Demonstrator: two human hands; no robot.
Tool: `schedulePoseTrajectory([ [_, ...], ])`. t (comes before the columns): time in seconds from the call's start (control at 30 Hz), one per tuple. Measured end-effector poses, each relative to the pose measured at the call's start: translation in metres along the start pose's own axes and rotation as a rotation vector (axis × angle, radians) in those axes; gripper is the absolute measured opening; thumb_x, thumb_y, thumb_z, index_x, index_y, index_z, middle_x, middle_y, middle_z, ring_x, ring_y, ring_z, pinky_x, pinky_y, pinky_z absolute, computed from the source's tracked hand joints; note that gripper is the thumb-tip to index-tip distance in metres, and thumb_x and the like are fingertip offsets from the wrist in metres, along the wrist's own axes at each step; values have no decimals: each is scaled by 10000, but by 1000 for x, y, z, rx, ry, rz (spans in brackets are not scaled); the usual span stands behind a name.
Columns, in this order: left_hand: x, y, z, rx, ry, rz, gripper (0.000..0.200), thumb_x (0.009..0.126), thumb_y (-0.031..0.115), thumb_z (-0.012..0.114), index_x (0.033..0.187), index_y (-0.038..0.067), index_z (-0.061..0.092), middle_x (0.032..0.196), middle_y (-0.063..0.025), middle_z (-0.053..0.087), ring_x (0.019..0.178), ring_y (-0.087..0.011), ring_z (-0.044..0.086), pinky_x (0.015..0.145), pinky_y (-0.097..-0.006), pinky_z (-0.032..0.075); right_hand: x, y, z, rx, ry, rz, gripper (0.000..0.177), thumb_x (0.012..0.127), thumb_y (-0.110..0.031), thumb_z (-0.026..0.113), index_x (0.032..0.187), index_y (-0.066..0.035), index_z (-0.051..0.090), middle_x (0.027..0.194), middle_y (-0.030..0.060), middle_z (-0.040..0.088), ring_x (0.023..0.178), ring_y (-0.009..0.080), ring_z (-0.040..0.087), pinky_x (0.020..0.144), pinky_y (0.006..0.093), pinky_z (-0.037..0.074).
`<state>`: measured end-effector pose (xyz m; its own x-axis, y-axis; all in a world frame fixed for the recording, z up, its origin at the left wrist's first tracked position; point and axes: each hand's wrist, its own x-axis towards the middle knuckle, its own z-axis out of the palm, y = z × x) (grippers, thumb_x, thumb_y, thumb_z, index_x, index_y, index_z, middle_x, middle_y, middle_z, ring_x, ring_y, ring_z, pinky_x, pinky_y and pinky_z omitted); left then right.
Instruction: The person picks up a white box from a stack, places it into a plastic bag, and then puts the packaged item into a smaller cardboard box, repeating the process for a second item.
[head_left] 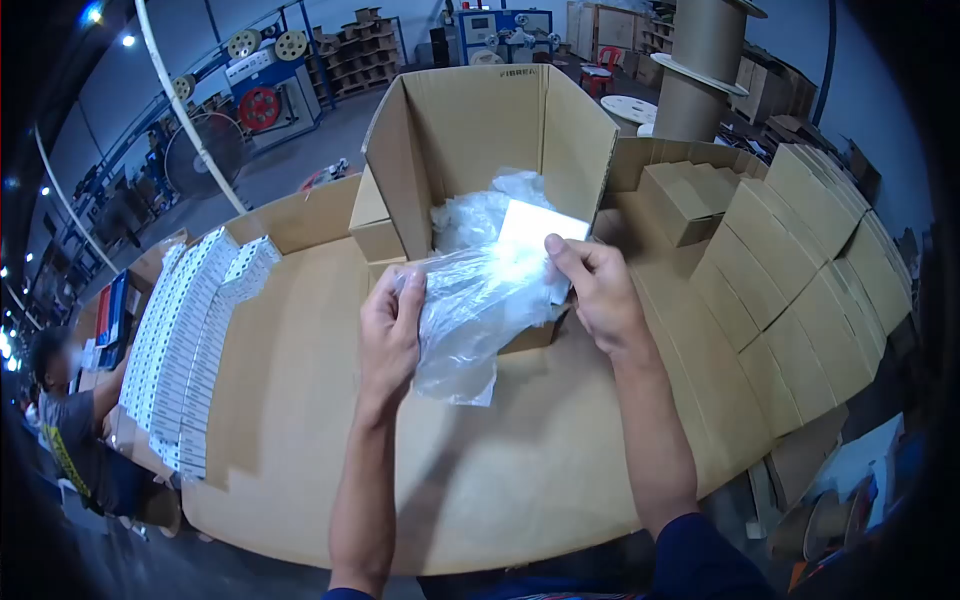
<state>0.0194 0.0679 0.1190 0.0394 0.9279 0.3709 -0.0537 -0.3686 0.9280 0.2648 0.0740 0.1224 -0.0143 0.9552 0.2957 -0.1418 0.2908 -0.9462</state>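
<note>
A clear plastic bag (pixel 455 345) is stretched between my two hands over the table. My left hand (pixel 390 335) is closed, its thumb and fingers pinching the bag's left edge. My right hand (pixel 603 295) is closed with the thumb pressed on a flat white box (pixel 535 222), whose lower part sits behind the crumpled plastic. Just beyond my hands stands an open cardboard carton (pixel 480 120), its tall flaps raised. More clear plastic (pixel 465 220) lies bunched in the carton's mouth.
Rows of small white boxes (pixel 185 340) line the table's left side. Stacked brown cardboard boxes (pixel 800 270) fill the right side. A person (pixel 85 420) sits at far left. Behind the cardboard-covered table (pixel 290 420) are machines (pixel 275 95) and large spools (pixel 700 70).
</note>
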Motion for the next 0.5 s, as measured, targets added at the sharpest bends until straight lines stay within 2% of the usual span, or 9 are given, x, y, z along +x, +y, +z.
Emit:
schedulePoseTrajectory([
  [0.1,-55,-8,9,-125,175,-58,303,1108,239,486,946,12,605,837,39,539,765,-44,447,678,-239,412,-62,5,13,153,-75,34,459,1029,-413,621,1047,42,681,905,64,688,770,127,675,748,276,569],
  [0.13,-73,-13,12,-140,231,-60,309,1109,244,482,949,11,606,837,35,541,764,-48,446,677,-243,415,-81,20,10,114,-158,-24,489,999,-409,667,1090,71,665,953,81,685,813,134,682,772,283,576],
  [0.17,-90,-15,17,-153,286,-66,314,1111,249,479,952,11,607,836,32,544,763,-51,446,676,-248,417,-103,23,19,107,-122,108,524,954,-391,733,1143,89,645,1002,89,671,870,139,674,802,298,582],
  [0.2,-106,-14,27,-183,368,-107,322,1113,256,473,956,11,611,848,26,559,775,-55,462,692,-248,430,-126,25,31,263,-109,98,553,900,-335,808,1196,95,624,1086,100,650,947,154,663,837,298,573],
  [0.23,-121,-12,34,-214,449,-143,330,1115,263,467,961,11,615,860,21,574,788,-59,478,707,-248,443,-145,26,42,296,-87,117,528,887,-297,825,1180,96,631,1098,102,643,965,158,657,846,297,567],
  [0.27,-140,-43,22,-150,419,-160,398,1116,327,448,1144,-26,628,1060,-83,691,939,-126,650,809,-284,545,-162,28,51,327,-66,133,504,873,-260,842,1163,98,637,1111,104,637,983,163,652,855,296,561],
  [0.3,-152,-44,21,-169,438,-181,404,1115,331,450,1125,-27,637,1046,-87,693,932,-126,650,797,-285,545,-176,31,58,360,-44,151,482,859,-222,859,1146,100,644,1123,106,630,1002,167,646,864,295,555],
  [0.4,-176,-42,27,-195,488,-273,455,1117,356,440,1027,-23,676,969,-95,700,904,-126,649,792,-282,537,-202,60,67,-114,-17,163,420,831,-88,868,1163,70,665,1187,99,632,1094,165,616,942,299,514],
  [0.5,-193,-58,7,-237,428,-309,367,1105,294,478,1105,-30,648,1043,-110,691,926,-126,643,819,-276,524,-207,66,73,-98,61,185,270,856,-51,835,1061,69,707,1156,99,616,1049,161,615,908,295,512],
])
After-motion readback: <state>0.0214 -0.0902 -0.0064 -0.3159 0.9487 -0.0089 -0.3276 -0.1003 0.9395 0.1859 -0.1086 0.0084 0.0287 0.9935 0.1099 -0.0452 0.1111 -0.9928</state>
